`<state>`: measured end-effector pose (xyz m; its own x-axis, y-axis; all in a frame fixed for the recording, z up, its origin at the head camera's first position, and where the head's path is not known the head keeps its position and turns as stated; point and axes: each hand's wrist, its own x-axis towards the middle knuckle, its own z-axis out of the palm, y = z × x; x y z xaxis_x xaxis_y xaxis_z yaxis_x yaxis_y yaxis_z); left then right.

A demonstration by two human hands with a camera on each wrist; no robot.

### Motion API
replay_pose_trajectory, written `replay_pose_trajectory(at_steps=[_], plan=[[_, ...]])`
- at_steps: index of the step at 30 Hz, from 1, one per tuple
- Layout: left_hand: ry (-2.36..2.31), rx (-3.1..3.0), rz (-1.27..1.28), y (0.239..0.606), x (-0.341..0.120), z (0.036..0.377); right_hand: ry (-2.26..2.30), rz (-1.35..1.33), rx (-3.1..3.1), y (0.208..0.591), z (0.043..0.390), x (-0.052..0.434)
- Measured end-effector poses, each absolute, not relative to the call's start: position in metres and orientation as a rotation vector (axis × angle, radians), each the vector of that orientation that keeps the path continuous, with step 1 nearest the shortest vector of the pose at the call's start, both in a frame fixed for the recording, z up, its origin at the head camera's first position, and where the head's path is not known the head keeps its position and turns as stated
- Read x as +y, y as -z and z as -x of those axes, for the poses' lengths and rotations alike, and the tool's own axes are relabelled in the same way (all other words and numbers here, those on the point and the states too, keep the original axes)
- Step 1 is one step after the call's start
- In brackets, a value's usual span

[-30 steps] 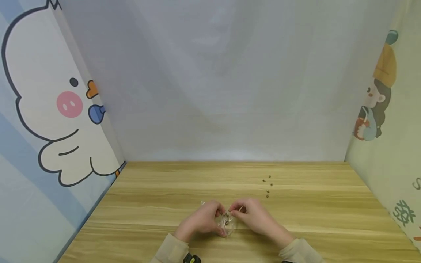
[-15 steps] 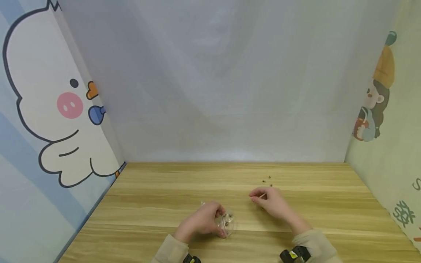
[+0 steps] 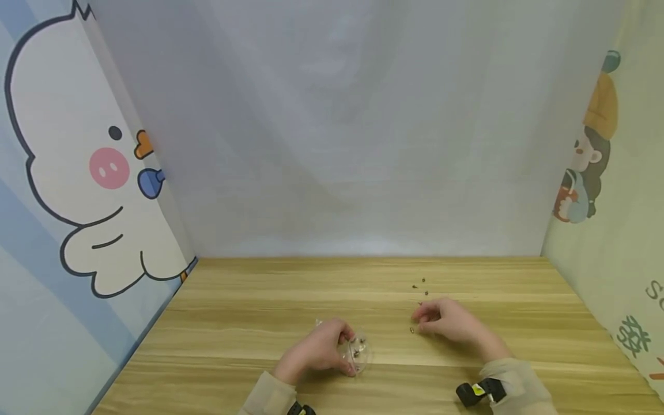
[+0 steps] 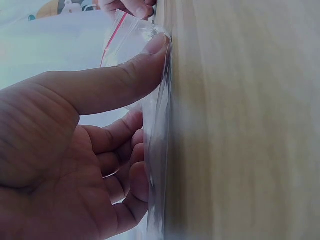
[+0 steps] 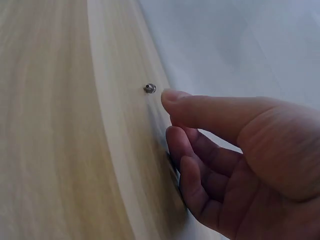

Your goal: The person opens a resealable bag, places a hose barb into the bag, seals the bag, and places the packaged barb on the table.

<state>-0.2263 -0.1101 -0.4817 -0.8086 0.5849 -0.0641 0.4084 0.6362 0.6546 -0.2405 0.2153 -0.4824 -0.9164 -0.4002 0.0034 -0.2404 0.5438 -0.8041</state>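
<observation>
My left hand [image 3: 321,349] holds a small clear plastic zip bag [image 3: 365,360] at its edge, thumb on the near side and fingers on the far side. Several tiny metal pieces [image 3: 356,354] lie inside it. The left wrist view shows the bag's red seal line [image 4: 114,39]. Over the table, my right hand [image 3: 452,323] has loosely curled fingers and a gap between thumb and forefinger; no object shows there. Just off the thumb tip lies a small metal screw [image 5: 150,88], apparently the piece [image 3: 412,330] beside that hand in the head view.
Several other tiny metal pieces [image 3: 426,293] lie scattered on the wood-grain table [image 3: 249,305] beyond my right hand. A pale grey sheet [image 3: 363,144] stands along the back edge, with printed cartoon panels [image 3: 104,173] at both sides.
My right hand has left the bag and moved rightward to the loose pieces. One metal piece lies nearer to me than any did a second ago. The left hand keeps its place on the bag.
</observation>
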Motion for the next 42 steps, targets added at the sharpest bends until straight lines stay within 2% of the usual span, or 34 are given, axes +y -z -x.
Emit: replay_pose_trajectory(at_steps=[42], plan=[[-0.968, 2.569, -0.786, 0.4806, -0.1096, 0.226, 1.132, 0.689, 2.623, 0.4871, 0.24, 0.2119]])
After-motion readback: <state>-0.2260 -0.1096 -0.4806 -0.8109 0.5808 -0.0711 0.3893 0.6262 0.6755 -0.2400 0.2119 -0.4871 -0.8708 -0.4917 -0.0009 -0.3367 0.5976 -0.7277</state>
